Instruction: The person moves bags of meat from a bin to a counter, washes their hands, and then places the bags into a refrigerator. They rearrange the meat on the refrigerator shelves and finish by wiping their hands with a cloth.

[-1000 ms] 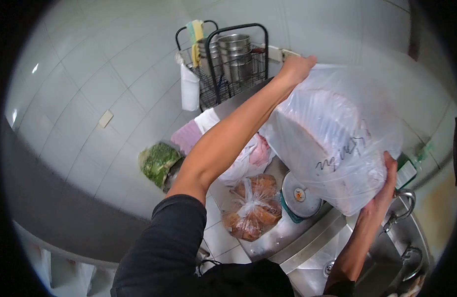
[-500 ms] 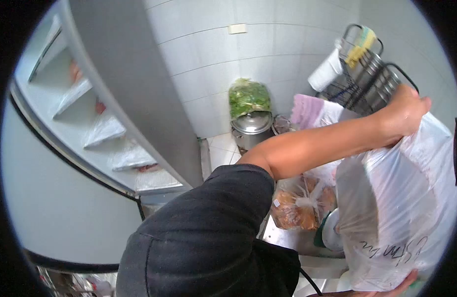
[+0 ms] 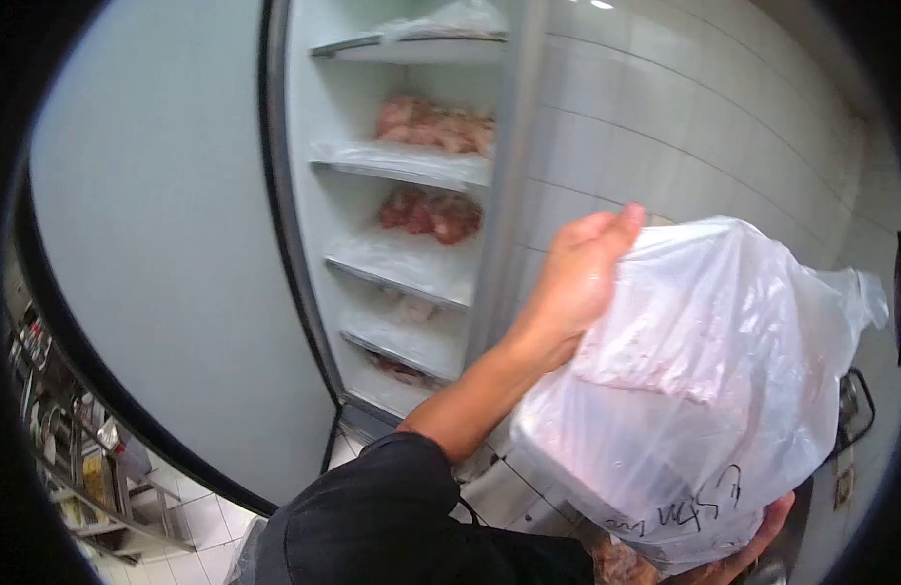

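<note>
My left hand (image 3: pixel 577 278) pinches the upper left side of a large white translucent plastic bag (image 3: pixel 704 390). Dark handwriting marks the bag's lower part, and a pale pinkish mass shows faintly through the plastic; its kind is hard to make out. From below, my right hand (image 3: pixel 763 541) supports the bag's lower right, with most of its fingers hidden. To the left stands an upright refrigerator with its door (image 3: pixel 177 234) wide open. Its shelves (image 3: pixel 411 171) bear pinkish raw meat (image 3: pixel 431 125) and darker red meat (image 3: pixel 431 214) on plastic sheeting.
A tiled wall (image 3: pixel 646 127) rises behind the bag. Metal racks with assorted items (image 3: pixel 90 458) stand beyond the door at lower left. A black-handled metal item (image 3: pixel 855 405) sits at the right. Part of a brownish bagged item (image 3: pixel 621 565) shows below the bag.
My view has swung left toward the open refrigerator. The bag, still in both hands, has come up and away from the counter with the scale and bagged goods.
</note>
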{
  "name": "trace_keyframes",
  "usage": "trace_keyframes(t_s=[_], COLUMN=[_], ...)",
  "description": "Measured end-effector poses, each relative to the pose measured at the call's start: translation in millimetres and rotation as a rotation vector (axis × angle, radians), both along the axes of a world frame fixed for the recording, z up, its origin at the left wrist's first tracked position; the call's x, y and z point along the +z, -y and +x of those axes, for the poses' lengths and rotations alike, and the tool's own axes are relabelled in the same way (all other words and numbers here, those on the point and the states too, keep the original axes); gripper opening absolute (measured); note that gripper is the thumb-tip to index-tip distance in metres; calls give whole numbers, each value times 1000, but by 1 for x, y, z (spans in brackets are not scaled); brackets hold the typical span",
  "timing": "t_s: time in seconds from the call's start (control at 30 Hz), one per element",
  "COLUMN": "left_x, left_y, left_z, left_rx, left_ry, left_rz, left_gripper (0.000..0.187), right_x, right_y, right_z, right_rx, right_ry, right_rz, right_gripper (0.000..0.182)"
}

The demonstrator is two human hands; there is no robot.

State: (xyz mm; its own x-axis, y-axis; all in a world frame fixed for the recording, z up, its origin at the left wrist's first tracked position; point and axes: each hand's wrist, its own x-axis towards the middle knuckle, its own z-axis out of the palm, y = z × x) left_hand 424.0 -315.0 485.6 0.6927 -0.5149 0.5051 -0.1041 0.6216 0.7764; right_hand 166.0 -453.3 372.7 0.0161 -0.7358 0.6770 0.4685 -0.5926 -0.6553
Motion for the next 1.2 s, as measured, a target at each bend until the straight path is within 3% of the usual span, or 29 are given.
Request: trace_keyframes(t_s=[0.2,0.27,0.4,0.63,0.7,0.77,0.83,0.87,0.9,0.93,1.0,1.03,1.07,1.1,1.2], left_x=[1,1,6,50,64,91,117,122,115,112,121,101,84,54,32], left_y=[-157,-206,-275,-304,-317,-309,-312,-300,-296,-293,-290,-299,-285,-267,-251], left_z=[72,86,98,144,208,247,364,392,414,430,442,441,404,397,406], left_rx=[283,511,473,534,404,447,729,583,446,482,552,648,703,762,1000], left_ry=[-18,-6,-210,-218,-109,83,239,258,261,91,-196,7,60,183,344], left_rz=[-245,-239,-364,-281,-173,-80,90,74,69,86,66,238,253,371,453], left_gripper=[33,33,38,47,44,42,43,51,62,67,78,91,95,92,88], right_x=[20,27,38,115,143,183,227,235,230,232,208,199,192,187,190], right_y=[-69,-96,-143,-193,-193,-184,-158,-148,-158,-167,-163,-163,-172,-173,-165], right_z=[128,159,213,297,337,391,468,500,510,516,525,528,519,528,561], right_rx=[489,638,911,1304,1453,1604,1470,1376,1229,1077,748,738,723,601,276], right_ry=[15,-2,-40,-113,-50,-67,-103,-122,-19,90,-86,-132,-186,-280,-439], right_rz=[74,108,168,297,377,414,290,266,408,514,167,94,23,-138,-557], right_gripper=[68,66,61,46,40,37,40,44,53,62,79,80,81,79,74])
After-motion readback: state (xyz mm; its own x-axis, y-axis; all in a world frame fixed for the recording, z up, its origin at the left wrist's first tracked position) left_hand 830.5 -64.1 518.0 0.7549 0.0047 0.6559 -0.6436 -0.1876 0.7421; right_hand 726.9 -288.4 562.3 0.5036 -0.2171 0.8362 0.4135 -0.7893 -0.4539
